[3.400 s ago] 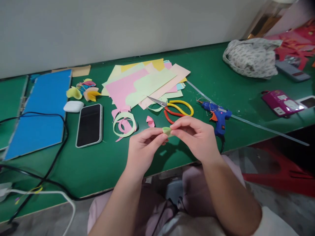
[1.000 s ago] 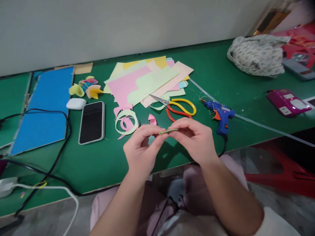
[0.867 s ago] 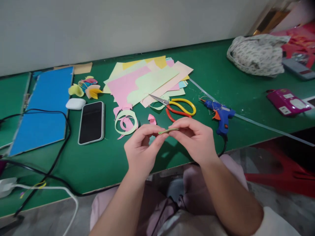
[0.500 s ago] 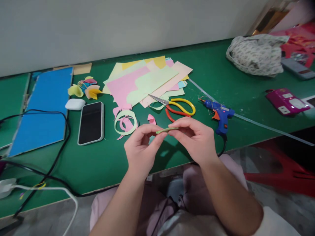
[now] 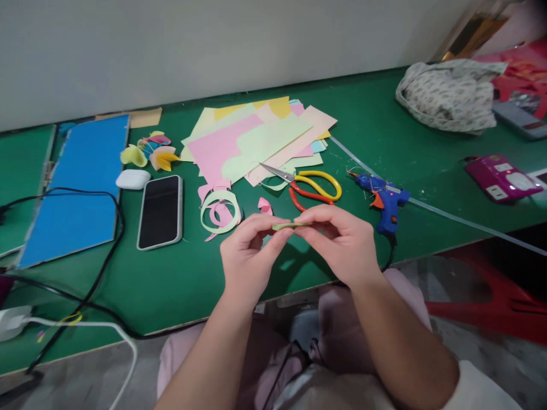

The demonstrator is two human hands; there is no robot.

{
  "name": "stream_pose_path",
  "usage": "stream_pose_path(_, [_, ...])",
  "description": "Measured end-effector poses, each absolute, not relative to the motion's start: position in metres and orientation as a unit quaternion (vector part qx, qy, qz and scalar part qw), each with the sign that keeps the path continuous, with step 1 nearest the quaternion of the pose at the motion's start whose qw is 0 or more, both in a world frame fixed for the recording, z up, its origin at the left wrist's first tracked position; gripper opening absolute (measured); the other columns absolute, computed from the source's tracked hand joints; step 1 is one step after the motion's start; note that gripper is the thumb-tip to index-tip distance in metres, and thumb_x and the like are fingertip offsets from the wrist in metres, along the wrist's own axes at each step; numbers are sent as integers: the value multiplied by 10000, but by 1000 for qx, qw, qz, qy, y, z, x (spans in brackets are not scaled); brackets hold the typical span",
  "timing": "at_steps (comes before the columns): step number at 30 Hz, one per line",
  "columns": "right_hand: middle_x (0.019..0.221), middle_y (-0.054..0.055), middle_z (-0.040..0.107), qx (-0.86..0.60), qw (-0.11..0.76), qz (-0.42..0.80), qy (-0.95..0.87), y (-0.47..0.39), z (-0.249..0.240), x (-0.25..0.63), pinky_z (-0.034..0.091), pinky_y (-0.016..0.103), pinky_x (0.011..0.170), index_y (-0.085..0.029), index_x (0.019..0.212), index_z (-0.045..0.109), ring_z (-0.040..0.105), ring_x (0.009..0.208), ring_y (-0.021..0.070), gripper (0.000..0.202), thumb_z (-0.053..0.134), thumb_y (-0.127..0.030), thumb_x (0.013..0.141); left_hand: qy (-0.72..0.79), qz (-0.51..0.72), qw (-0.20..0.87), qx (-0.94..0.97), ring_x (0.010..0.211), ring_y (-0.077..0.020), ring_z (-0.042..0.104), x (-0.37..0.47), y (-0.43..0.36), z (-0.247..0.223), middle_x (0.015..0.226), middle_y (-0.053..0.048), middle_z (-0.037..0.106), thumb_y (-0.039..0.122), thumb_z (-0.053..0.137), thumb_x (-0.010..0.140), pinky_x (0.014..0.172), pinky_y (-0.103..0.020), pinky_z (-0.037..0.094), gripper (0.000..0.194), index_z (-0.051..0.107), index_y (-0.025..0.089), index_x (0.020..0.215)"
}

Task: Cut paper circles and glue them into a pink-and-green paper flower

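Between my two hands is a small piece of light green paper (image 5: 284, 226), seen nearly edge-on. My left hand (image 5: 251, 250) pinches its left part between thumb and fingers. My right hand (image 5: 344, 242) pinches the right part the same way, and the fingertips of both hands almost meet. Just beyond them lie scissors (image 5: 314, 188) with one yellow and one red handle, and a small curled pink paper piece (image 5: 265, 206). Cut rings and strips of green and pink paper (image 5: 219, 212) rest left of my left hand.
Coloured paper sheets (image 5: 256, 134) are piled at the back. A blue glue gun (image 5: 387, 202) with a long glue stick lies to the right. Leftward are a phone (image 5: 160, 212), a white earbud case (image 5: 133, 179), paper petals (image 5: 151, 151), a blue board (image 5: 77, 193) and cables (image 5: 115, 267).
My hands stay pinched on the green paper, with the fingertips slightly closer together. The whole view has shifted a little; the things on the table have not moved.
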State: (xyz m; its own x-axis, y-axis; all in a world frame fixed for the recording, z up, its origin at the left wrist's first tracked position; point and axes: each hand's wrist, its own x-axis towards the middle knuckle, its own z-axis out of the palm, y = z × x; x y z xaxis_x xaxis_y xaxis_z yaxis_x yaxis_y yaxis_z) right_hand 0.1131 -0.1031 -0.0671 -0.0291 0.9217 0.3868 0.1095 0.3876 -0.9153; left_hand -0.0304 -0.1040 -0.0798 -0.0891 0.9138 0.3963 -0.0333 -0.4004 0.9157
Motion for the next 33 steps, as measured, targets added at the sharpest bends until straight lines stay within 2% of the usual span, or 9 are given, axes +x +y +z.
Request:
stream_pose_path(7, [873,-65,716,-426,555,325,-636,-103,-69,113,577,152,720,-266,904,663,685,762,75,220,635,-74,800,439,571,443,534,717,-93,652,-30,-105,-77,774,12,702,139,709,749,689,-185,547,85,712,205,803])
stream_pose_path(14, [936,-48,689,-456,530,230,-677,-103,-68,110,577,205,755,-256,988,586,678,791,92,343,556,-5,757,478,579,419,511,657,-87,639,-23,-106,-82,725,15,696,166,724,727,639,-174,537,46,699,185,761])
stream_pose_path(19, [925,-38,676,-476,531,223,-664,-101,-68,113,577,228,742,-264,992,578,677,792,107,348,550,-10,756,491,581,422,493,634,-95,642,-20,-106,-82,713,13,696,193,735,713,609,-187,538,61,686,176,747])
stream_pose_path(23, [825,-33,643,-493,596,233,-590,-95,-67,127,576,244,686,-258,967,589,671,733,117,287,545,-33,795,504,605,407,464,571,-91,622,-25,-103,-83,639,19,669,208,731,722,565,-191,522,69,678,172,745])
stream_pose_path(26, [817,-25,644,-483,633,263,-545,-94,-65,132,580,253,687,-263,1000,584,677,739,126,252,542,-72,841,502,603,434,442,577,-97,625,-27,-102,-83,649,15,672,232,728,731,578,-208,534,84,671,175,753])
stream_pose_path(29, [893,-9,670,-453,591,316,-587,-97,-66,126,589,285,769,-272,1073,580,685,828,145,282,574,-109,843,496,576,469,450,616,-99,629,-24,-103,-83,698,2,681,237,734,726,595,-206,539,95,673,169,754])
stream_pose_path(33, [934,-7,678,-463,535,319,-630,-100,-69,118,593,277,768,-278,1027,632,680,833,137,231,623,-153,833,487,556,487,466,643,-99,635,-20,-105,-83,715,6,677,235,738,722,590,-192,537,103,672,172,770])
